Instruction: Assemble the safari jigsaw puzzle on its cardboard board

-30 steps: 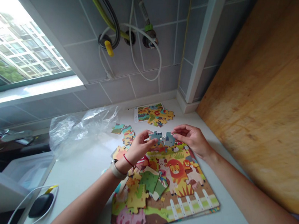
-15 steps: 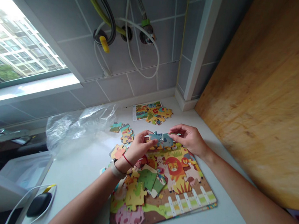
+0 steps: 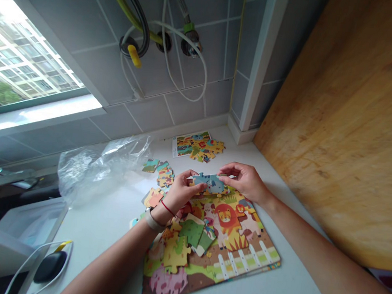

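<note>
Two blue puzzle pieces (image 3: 209,183) with parts of an animal picture are held up side by side above the far edge of the puzzle board (image 3: 199,272). My left hand (image 3: 184,190) pinches the left piece between thumb and fingers. On the other side, my right hand (image 3: 243,180) grips the right piece at its upper corner. The pieces now meet with hardly a gap between them. Loose pieces, among them a green one (image 3: 191,230) and a yellow one (image 3: 175,251), lie on the board, left of the lion picture (image 3: 226,219).
A reference picture card (image 3: 181,147) with joined pieces (image 3: 211,151) on it lies near the wall. More pieces (image 3: 165,175) sit left of my left hand, beside a crumpled clear plastic bag (image 3: 101,169). A black device (image 3: 50,266) with a white cable is at lower left.
The two blue pieces have come together, closing the gap that showed between them. Both hands keep their grips. The whole view has shifted slightly.
</note>
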